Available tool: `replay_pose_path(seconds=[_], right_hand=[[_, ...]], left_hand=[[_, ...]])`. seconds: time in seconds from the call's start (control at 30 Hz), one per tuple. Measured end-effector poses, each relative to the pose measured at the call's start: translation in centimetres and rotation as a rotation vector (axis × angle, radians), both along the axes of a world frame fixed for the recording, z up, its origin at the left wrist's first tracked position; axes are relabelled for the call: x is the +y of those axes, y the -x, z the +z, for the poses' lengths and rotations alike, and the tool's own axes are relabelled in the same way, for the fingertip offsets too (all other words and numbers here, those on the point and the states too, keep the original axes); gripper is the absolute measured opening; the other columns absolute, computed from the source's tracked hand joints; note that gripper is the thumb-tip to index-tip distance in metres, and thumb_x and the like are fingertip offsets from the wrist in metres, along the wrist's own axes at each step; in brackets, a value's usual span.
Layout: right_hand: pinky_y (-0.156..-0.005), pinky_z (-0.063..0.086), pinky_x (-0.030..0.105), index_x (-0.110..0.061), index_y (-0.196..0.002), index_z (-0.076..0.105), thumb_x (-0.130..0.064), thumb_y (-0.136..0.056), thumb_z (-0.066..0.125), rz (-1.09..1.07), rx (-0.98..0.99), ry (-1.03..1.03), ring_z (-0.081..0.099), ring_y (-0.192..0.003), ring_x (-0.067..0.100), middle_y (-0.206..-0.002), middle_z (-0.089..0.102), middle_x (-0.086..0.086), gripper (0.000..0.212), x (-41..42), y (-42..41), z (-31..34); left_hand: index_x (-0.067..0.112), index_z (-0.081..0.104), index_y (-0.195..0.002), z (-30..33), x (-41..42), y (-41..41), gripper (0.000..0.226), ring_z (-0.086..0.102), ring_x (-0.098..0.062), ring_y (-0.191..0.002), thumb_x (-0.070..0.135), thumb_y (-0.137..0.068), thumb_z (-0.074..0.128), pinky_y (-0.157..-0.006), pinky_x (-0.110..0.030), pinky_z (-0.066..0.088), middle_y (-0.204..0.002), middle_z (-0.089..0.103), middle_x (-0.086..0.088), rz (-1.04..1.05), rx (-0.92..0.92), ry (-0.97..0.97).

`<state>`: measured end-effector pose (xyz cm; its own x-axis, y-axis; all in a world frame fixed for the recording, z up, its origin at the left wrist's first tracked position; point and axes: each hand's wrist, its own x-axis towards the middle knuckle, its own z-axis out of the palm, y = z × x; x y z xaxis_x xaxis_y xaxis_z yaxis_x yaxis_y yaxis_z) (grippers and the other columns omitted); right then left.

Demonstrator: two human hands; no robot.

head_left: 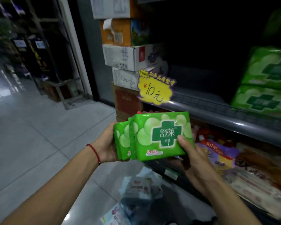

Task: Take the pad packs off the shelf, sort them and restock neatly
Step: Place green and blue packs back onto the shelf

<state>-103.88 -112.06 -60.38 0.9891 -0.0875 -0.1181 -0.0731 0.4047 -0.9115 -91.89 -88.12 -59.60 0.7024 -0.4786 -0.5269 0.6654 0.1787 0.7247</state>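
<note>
I hold a small stack of green pad packs upright in front of the shelf, white cross logo facing me. My left hand grips the stack's left side, where a rear pack sticks out. My right hand grips the front pack's lower right corner, thumb on its face. Two larger green pad packs lie stacked on the dark shelf at the right; the shelf's left part is bare.
A yellow 10-yuan price tag hangs on the shelf edge. Cardboard boxes are piled at the shelf's left end. The lower shelf holds mixed purple and white packs. Loose packs lie on the tiled floor below my hands.
</note>
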Motion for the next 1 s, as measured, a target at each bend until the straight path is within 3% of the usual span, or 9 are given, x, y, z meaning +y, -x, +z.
replay_pose_path(seconds=[0.1, 0.27, 0.47, 0.57, 0.67, 0.8, 0.87, 0.93, 1.0], right_hand=[[-0.105, 0.048, 0.045, -0.015, -0.125, 0.07, -0.062, -0.057, 0.09, -0.104, -0.079, 0.101, 0.07, -0.114, 0.025, -0.12, 0.075, 0.009, 0.085, -2.9, 2.2, 2.4], [-0.109, 0.048, 0.051, -0.019, -0.12, 0.072, -0.054, -0.067, 0.079, -0.294, -0.196, 0.173, 0.072, -0.111, 0.027, -0.118, 0.075, 0.009, 0.064, -8.5, 5.5, 7.3], [-0.108, 0.047, 0.057, -0.031, -0.132, 0.063, -0.073, -0.071, 0.078, -0.551, -0.332, 0.321, 0.068, -0.119, 0.025, -0.126, 0.072, 0.0, 0.076, -14.5, 7.9, 11.9], [-0.107, 0.049, 0.053, -0.031, -0.135, 0.061, -0.075, -0.068, 0.077, -0.638, -0.432, 0.4, 0.068, -0.119, 0.022, -0.127, 0.072, -0.002, 0.082, -16.8, 8.0, 13.7], [-0.086, 0.061, 0.038, -0.032, -0.134, 0.059, -0.065, -0.068, 0.075, -0.684, -0.513, 0.487, 0.072, -0.108, 0.016, -0.119, 0.074, -0.006, 0.075, -18.9, 7.5, 15.0], [-0.073, 0.058, 0.019, -0.037, -0.131, 0.056, -0.055, -0.065, 0.076, -0.698, -0.565, 0.561, 0.073, -0.099, 0.005, -0.112, 0.074, -0.016, 0.071, -22.0, 6.2, 16.2], [-0.071, 0.058, 0.017, -0.039, -0.132, 0.051, -0.05, -0.066, 0.08, -0.629, -0.56, 0.609, 0.072, -0.097, 0.003, -0.11, 0.073, -0.019, 0.072, -23.6, 5.5, 16.8], [-0.081, 0.063, 0.032, -0.038, -0.135, 0.048, -0.051, -0.065, 0.083, -0.571, -0.523, 0.659, 0.073, -0.104, 0.014, -0.118, 0.071, -0.009, 0.079, -25.4, 4.6, 17.2], [-0.09, 0.061, 0.044, -0.043, -0.136, 0.045, -0.055, -0.063, 0.084, -0.53, -0.483, 0.718, 0.071, -0.108, 0.016, -0.122, 0.068, -0.007, 0.084, -26.7, 3.7, 17.7]], left_hand=[[0.021, 0.067, -0.126, 3.3, -4.7, 0.8, 0.059, 0.053, -0.035, -0.128, 0.053, -0.078, 0.062, -0.119, -0.055, 0.029, -0.142, 0.055, -0.012, -0.07, -0.117, 0.054], [0.008, 0.07, -0.127, 8.1, -13.3, 2.6, 0.08, 0.054, -0.041, -0.131, 0.073, -0.089, 0.043, -0.117, -0.056, 0.033, -0.131, 0.065, -0.023, -0.182, -0.273, 0.127], [0.015, 0.043, -0.152, 12.1, -21.3, 5.1, 0.091, 0.045, -0.038, -0.141, 0.078, -0.086, 0.051, -0.118, -0.064, 0.027, -0.153, 0.047, -0.018, -0.329, -0.679, 0.495], [0.018, 0.026, -0.159, 14.1, -23.9, 5.9, 0.108, 0.045, -0.036, -0.141, 0.075, -0.077, 0.066, -0.111, -0.063, 0.038, -0.157, 0.043, -0.013, -0.348, -0.957, 0.348], [0.035, 0.036, -0.153, 15.8, -25.4, 4.4, 0.111, 0.042, -0.024, -0.144, 0.077, -0.06, 0.079, -0.115, -0.054, 0.037, -0.156, 0.042, -0.003, -0.328, -1.262, 0.101], [0.047, 0.043, -0.134, 18.5, -27.7, 1.8, 0.105, 0.037, -0.003, -0.142, 0.084, -0.042, 0.078, -0.119, -0.026, 0.032, -0.15, 0.037, 0.003, -0.249, -1.491, -0.024], [0.035, 0.042, -0.144, 19.2, -29.1, 0.3, 0.115, 0.044, -0.008, -0.141, 0.06, -0.044, 0.091, -0.109, -0.019, 0.042, -0.153, 0.04, 0.0, -0.297, -1.428, 0.119], [0.019, 0.035, -0.154, 19.4, -30.5, -1.3, 0.117, 0.046, -0.014, -0.141, 0.03, -0.049, 0.086, -0.107, -0.022, 0.045, -0.155, 0.041, -0.002, -0.299, -1.385, 0.21], [0.015, 0.031, -0.157, 19.5, -31.8, -2.7, 0.115, 0.046, -0.018, -0.142, 0.02, -0.052, 0.078, -0.112, -0.033, 0.044, -0.156, 0.043, -0.004, -0.283, -1.353, 0.279]])
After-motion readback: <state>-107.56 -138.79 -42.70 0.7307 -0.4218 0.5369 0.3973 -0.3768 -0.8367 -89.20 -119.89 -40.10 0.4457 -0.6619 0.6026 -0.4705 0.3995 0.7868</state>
